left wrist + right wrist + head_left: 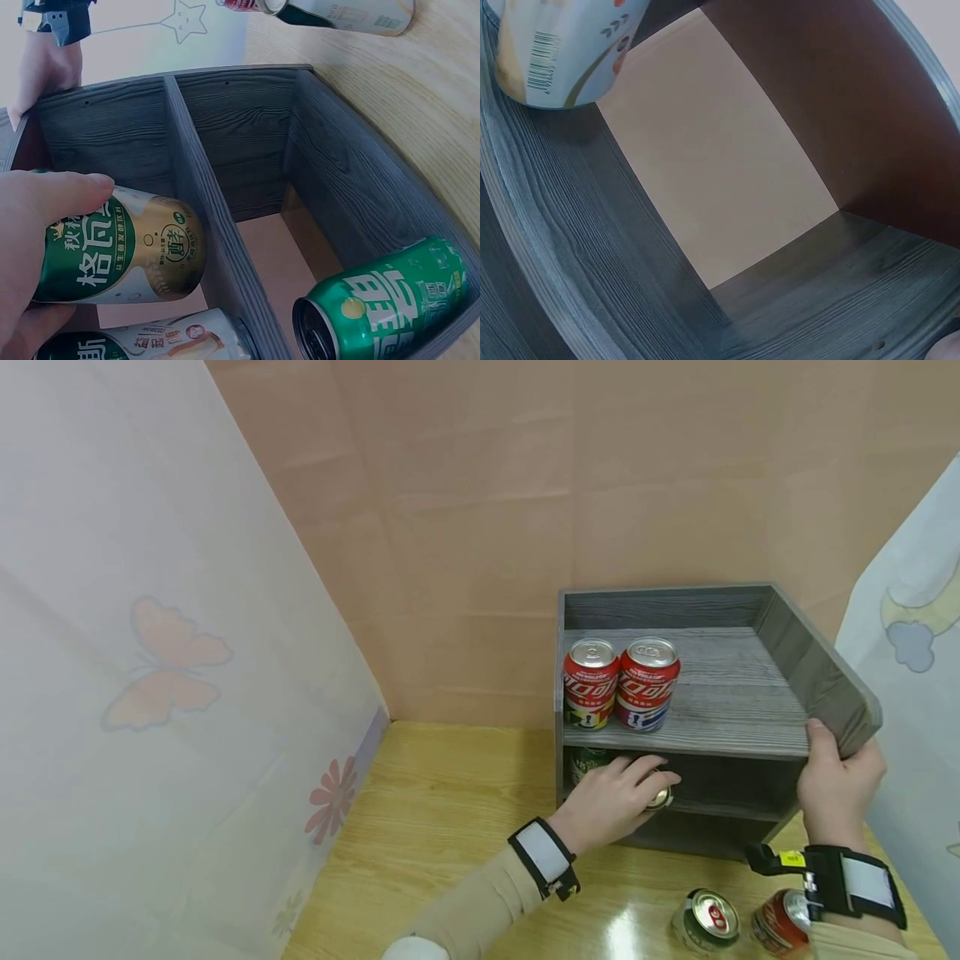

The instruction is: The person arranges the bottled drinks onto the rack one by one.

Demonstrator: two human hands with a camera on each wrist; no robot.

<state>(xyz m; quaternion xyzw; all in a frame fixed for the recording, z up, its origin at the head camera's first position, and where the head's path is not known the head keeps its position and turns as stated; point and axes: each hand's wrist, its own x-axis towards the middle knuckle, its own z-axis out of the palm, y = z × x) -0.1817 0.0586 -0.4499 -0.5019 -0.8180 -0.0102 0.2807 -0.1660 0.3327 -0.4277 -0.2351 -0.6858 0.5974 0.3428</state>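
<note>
1. your left hand point(611, 802) wraps its fingers round a green-and-gold can point(124, 251), lying sideways inside the lower shelf of the grey rack point(750, 727).
2. your right hand point(836, 785) grips the rack's right front edge, likely to steady it.
3. two red cans point(621, 683) stand upper left; the right side of that shelf is open.
4. a green can point(382, 307) lies beside yours, so room is tight.

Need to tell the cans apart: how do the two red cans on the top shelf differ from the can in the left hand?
The two red cans stand upright, untouched, on the grey wooden shelf; the green-and-gold can lies sideways in the left hand at the lower shelf. All are drink cans.
</note>
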